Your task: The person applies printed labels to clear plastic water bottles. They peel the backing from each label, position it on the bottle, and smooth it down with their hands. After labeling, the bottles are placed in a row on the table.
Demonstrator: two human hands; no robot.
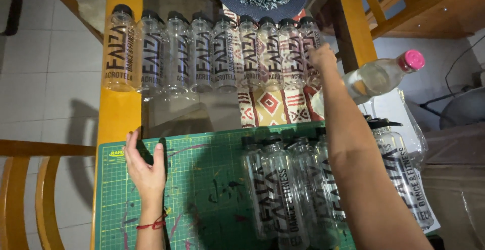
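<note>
Nearest, clear empty lettered bottles (pixel 283 189) lie on a green cutting mat (pixel 202 189). Beyond, a row of nine like bottles (pixel 212 53) lies; the right hand (pixel 322 57) touches its end bottle, grip unclear. Left hand (pixel 144 166), open, holds nothing. Pink-capped bottle (pixel 379 75) lies at right.

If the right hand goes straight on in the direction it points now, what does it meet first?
Most likely nothing new: the right hand already seems to touch the last clear bottle at the right end of the far row. Beyond that bottle lies the patterned cloth, then the dark round mat. Depth is unclear.
</note>
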